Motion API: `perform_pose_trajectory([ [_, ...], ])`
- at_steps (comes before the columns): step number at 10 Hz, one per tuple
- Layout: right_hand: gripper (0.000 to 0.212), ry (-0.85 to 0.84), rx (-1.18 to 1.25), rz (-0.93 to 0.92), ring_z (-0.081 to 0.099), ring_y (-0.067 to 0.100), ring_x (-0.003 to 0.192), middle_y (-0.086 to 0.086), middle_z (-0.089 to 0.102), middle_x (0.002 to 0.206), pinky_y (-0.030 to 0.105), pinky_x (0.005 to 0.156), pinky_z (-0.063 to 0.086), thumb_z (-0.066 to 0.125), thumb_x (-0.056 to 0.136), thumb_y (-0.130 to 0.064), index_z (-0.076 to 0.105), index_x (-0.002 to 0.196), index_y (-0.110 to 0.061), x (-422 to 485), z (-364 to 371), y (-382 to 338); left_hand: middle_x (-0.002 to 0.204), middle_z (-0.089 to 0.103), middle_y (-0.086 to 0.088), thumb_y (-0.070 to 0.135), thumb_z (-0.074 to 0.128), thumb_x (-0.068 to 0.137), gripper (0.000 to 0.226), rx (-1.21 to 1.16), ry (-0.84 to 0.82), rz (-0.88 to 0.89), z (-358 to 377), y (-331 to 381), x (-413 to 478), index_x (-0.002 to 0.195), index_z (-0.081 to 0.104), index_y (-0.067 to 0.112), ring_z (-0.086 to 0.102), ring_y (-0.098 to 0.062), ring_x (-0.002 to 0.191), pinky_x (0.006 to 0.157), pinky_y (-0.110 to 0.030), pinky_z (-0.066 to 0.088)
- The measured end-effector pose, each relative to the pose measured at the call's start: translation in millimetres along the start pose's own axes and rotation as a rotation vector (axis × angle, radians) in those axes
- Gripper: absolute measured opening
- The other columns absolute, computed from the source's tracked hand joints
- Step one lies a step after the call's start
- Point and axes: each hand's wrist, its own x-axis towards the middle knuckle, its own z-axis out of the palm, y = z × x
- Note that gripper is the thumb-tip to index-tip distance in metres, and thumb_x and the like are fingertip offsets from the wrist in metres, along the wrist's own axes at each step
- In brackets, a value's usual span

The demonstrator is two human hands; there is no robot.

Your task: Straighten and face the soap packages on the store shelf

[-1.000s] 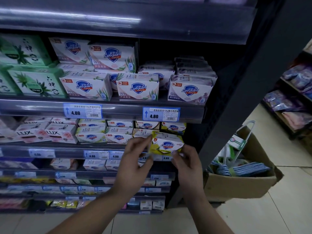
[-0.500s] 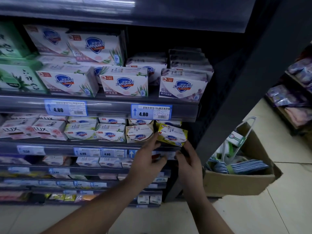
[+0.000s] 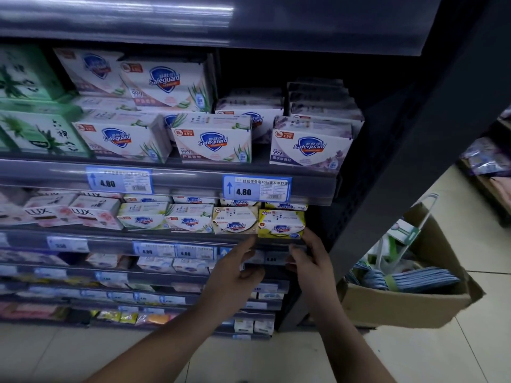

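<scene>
A cardboard box (image 3: 401, 302) stands beside the shelf upright (image 3: 401, 161), near the right hand (image 3: 312, 269).

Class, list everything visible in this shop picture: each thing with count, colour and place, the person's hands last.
yellow Safeguard pack: one, yellow, second shelf, right end.
cream Safeguard pack: one, cream, just left of it.
white Safeguard packs: several, white, upper shelf.
green packs: several, green, upper shelf, left.
Lux packs: two readable, pink-white, second shelf, left.
cardboard box: one, brown, floor, far right.
left hand: one, below cream pack.
right hand: one, by yellow pack's corner.
</scene>
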Motion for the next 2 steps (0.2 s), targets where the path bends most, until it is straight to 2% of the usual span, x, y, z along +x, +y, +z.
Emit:
perform_pose_trajectory([
  [1,0.045,0.014,0.0,0.004,0.07,0.022,0.09,-0.029,0.069,0.093,0.054,0.089,0.059,0.06,0.099,-0.023,0.051,0.142,-0.035,4.8,0.6,-4.6,0.143,0.054,0.006,0.008,0.064,0.096,0.063,0.013,0.0,-0.001,-11.2,-7.5,-7.2,0.152,0.042,0.027,0.05,0.002,0.128,0.081,-0.015,0.055],
  [2,0.051,0.034,0.014,-0.018,0.068,0.009,0.094,-0.037,0.062,0.1,0.046,0.089,0.06,0.059,0.1,-0.024,0.046,0.148,-0.033,-1.8,3.6,-3.8,0.143,0.054,0.009,0.01,0.063,0.098,0.057,0.009,-0.009,0.009,-29.4,-13.1,-21.3,0.149,0.045,0.029,0.049,-0.002,0.129,0.091,-0.019,0.05],
])
